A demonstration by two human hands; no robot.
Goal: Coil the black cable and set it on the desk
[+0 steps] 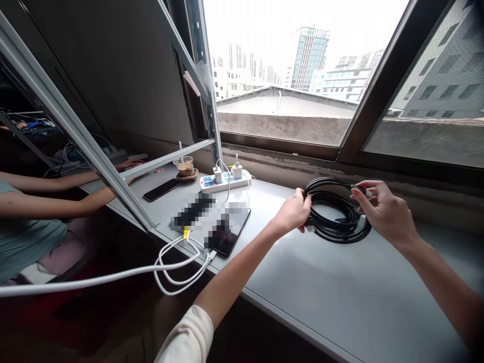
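Your left hand and right hand grip opposite sides of a coiled black cable above the desk; its loops, apparently untied, could spring apart and tangle if either grip loosens.

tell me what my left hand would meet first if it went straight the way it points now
The coiled black cable, whose left side the left hand already grips. Past it, probably the wall below the window frame, though depth is unclear.
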